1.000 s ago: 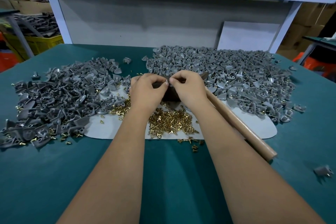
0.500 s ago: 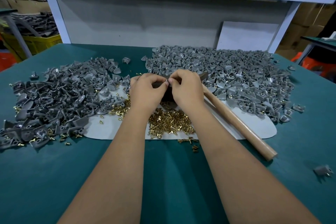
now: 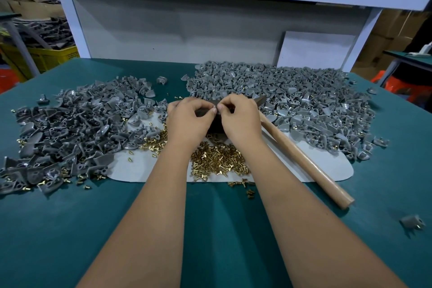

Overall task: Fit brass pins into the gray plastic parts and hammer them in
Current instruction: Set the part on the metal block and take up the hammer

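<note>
Both hands meet over a dark block [image 3: 214, 124] that sits on the white mat [image 3: 327, 168] in the middle of the green worktop [image 3: 210, 229]. The left hand [image 3: 187, 121] has its fingers curled, thumb and forefinger pinching a small gray part [image 3: 216, 110] above the block. The right hand [image 3: 238, 119] is curled as well, its fingertips pinched at the same part; whether a pin sits between them is too small to tell. Loose brass pins [image 3: 217, 163] lie heaped on the mat just in front of the block, partly under the wrists, with a few spilled onto the worktop. A large pile of gray parts [image 3: 292, 98] lies behind and right of the block, and a second pile [image 3: 70, 128], with pins scattered through it, lies left of it. The hammer's wooden handle [image 3: 308, 163] runs from beside the block toward the near right, its head [image 3: 260, 99] showing just beyond the right hand. One stray part [image 3: 412, 221] lies well to the near right of the block.
</note>
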A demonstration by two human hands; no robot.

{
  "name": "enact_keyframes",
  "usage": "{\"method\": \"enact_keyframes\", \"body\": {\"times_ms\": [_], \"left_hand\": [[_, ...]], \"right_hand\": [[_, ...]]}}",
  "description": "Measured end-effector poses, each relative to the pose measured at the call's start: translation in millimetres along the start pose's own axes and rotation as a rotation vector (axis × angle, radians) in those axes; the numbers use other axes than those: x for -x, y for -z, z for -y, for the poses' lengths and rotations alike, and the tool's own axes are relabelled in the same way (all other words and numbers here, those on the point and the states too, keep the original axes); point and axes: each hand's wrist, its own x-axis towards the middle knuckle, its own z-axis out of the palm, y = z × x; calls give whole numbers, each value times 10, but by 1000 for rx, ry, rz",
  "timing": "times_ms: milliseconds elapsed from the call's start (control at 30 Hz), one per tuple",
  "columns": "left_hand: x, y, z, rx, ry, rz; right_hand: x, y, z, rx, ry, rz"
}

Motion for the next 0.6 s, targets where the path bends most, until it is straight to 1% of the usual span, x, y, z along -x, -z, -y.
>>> {"method": "enact_keyframes", "body": {"times_ms": [100, 167, 200, 267, 300, 333, 400, 467, 533, 600], "left_hand": [[-2, 3, -7, 12, 16, 0], [-3, 4, -12, 25, 31, 6], [-1, 5, -13, 33, 38, 10], [0, 6, -16, 40, 48, 13], [-2, 6, -16, 36, 50, 13], [-5, 5, -16, 31, 50, 11], [-2, 0, -12, 33, 50, 10], [2, -12, -3, 34, 43, 5], [3, -24, 7, 20, 30, -4], [-1, -34, 16, 1, 29, -12]], "right_hand": [[-11, 92, 17, -99, -27, 12], [-40, 195, -5, -100, -98, -68], [-60, 264, -50, -17, -134, -121], [-74, 415, -172, 310, -180, -176], [-62, 476, -218, 473, -199, -151], [-43, 517, -248, 583, -231, -90], [-7, 527, -264, 658, -317, 67], [4, 501, -260, 667, -369, 155], [-14, 509, -249, 604, -378, 164], [-47, 576, -218, 536, -345, 135]]}}
